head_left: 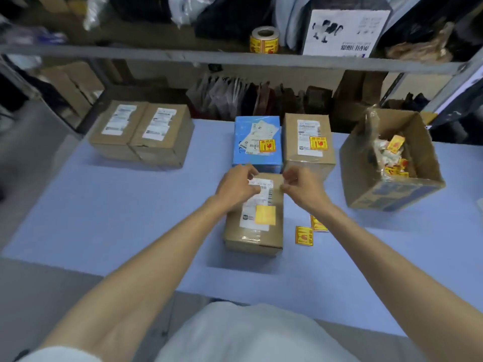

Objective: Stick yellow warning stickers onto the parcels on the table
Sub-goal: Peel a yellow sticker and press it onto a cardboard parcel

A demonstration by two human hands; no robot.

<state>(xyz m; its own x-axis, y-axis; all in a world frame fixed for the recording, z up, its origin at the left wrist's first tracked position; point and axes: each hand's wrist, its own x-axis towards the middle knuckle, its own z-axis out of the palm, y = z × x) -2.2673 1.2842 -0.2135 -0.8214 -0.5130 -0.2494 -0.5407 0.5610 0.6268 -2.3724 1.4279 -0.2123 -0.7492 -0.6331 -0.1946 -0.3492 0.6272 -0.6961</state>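
A brown parcel [254, 231] lies in the middle of the blue table [130, 231], with a white label and a yellow sticker [265, 215] on its top. My left hand [239, 186] rests on the parcel's far end, fingers curled over the label. At the parcel's far right edge my right hand [300, 185] has its fingers curled; what it pinches is unclear. Two loose yellow stickers [304, 235] lie on the table to the right of the parcel. Behind stand a blue parcel [257, 155] and a brown parcel [308, 142], each with a yellow sticker.
Two brown parcels [141, 131] without yellow stickers sit at the far left. An open cardboard box [392, 186] with sticker scraps stands at the right. A roll of yellow stickers [264, 40] is on the shelf above the table.
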